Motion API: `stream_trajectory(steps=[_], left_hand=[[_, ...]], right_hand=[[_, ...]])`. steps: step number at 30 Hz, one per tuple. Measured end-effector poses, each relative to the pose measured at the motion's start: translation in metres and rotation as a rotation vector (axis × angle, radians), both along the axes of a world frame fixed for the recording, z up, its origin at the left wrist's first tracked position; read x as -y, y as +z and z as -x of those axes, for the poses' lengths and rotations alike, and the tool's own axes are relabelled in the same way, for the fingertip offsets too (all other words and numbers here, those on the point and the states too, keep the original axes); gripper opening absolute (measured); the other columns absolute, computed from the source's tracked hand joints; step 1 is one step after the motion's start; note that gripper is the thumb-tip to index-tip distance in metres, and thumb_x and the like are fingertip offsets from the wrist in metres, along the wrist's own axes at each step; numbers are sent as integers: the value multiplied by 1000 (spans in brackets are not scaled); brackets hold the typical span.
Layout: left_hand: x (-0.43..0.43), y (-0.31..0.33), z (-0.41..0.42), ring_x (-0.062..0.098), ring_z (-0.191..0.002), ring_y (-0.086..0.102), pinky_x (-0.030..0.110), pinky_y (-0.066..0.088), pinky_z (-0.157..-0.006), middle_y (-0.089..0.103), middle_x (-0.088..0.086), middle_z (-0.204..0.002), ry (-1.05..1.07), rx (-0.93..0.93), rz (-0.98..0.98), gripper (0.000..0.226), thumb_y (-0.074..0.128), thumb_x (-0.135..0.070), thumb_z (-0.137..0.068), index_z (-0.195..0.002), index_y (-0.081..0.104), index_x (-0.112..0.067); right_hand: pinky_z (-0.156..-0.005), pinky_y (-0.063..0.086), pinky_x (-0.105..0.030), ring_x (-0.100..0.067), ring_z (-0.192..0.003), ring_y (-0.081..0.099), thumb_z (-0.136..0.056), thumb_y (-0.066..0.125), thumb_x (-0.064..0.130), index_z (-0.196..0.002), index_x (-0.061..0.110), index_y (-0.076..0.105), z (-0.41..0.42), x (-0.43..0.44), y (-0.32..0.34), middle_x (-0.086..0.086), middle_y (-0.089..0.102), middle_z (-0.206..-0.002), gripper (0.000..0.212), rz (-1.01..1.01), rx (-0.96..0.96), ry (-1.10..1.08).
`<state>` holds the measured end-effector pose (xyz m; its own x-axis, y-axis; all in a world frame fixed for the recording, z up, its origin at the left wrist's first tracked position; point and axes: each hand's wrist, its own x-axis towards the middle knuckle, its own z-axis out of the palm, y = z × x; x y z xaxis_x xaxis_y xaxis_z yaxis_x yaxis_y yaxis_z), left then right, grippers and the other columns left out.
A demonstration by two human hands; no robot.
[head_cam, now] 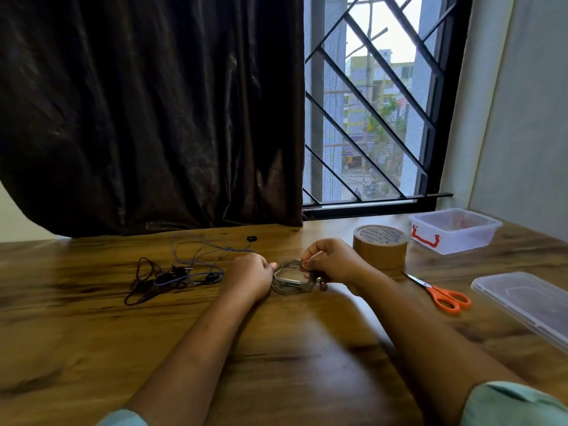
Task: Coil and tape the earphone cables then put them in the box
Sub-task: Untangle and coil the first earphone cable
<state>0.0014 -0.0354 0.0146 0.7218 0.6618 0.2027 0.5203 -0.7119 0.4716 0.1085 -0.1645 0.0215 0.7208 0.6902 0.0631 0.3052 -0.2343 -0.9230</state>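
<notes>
Earphone cable coil [290, 279] is lying mid-worktop [92, 333], left hand [250, 276] fingers clamping its left side, right hand [333, 262] fingers pinching its right side.

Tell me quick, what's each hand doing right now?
Left hand: fingers curled, holding the left edge of the grey earphone coil.
Right hand: fingers pinch the coil's right side.

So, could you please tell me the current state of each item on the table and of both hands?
grey earphone cable: coiled, held by both hands.
left hand: grips the cable's left side.
right hand: pinches the cable's right side.
dark earphones: loose, tangled.
tape roll: lying flat, untouched.
scissors: closed.
box: open, lid off.
lid: lying beside the scissors.
</notes>
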Motion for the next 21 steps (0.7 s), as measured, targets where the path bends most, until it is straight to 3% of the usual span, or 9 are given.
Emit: stream_trajectory(steps=[3,6,9,11,14,17,21], left_hand=[[1,-1,0,13,-71,53,25,35,-56,59,-1,-80,9,16,-55,29,50,-38,-95,-92,67,-15],[2,1,0,14,-57,47,27,27,-47,53,0,-65,16,42,-40,43,41,-46,-97,-71,57,-15],[3,1,0,16,-52,44,28,28,-49,47,-1,-56,16,73,28,59,36,-63,-91,-59,45,-15],[3,-1,-1,16,-60,53,28,37,-54,56,-1,-64,-10,5,7,60,46,-72,-80,-65,54,-15],[2,-3,-1,16,-80,58,29,48,-68,62,-3,-85,-13,-100,-74,40,65,-61,-73,-83,59,-23],[1,-6,-2,17,-86,59,32,52,-77,63,-3,-94,-7,-84,-66,26,67,-49,-78,-86,59,-25],[-1,-6,-2,17,-88,58,34,52,-80,62,-2,-96,-37,-82,-10,19,66,-43,-81,-87,59,-25]], right_hand=[[-58,53,-33,-23,-68,68,-84,66,4,-79,17,61,-2,-4,-5,-11,71,-82,15,94,120,-88],[-67,57,-35,-23,-80,69,-81,70,9,-76,23,60,-2,-7,-7,-7,67,-95,18,133,206,-133],[-77,58,-40,-25,-84,68,-84,64,6,-72,21,64,-1,-8,-7,-9,67,-95,19,173,249,-120],[-78,58,-40,-24,-83,69,-84,63,6,-69,21,65,0,-8,-6,-8,69,-93,21,181,274,-118],[-70,57,-31,-21,-80,68,-84,62,3,-69,20,65,2,-7,-5,-6,69,-89,23,186,289,-117],[-61,50,-24,-17,-75,65,-85,63,2,-73,15,66,3,-5,-4,-5,68,-86,18,174,273,-103],[-69,53,-27,-14,-77,64,-84,66,4,-71,17,65,3,-3,-2,2,66,-77,18,187,298,-98]])
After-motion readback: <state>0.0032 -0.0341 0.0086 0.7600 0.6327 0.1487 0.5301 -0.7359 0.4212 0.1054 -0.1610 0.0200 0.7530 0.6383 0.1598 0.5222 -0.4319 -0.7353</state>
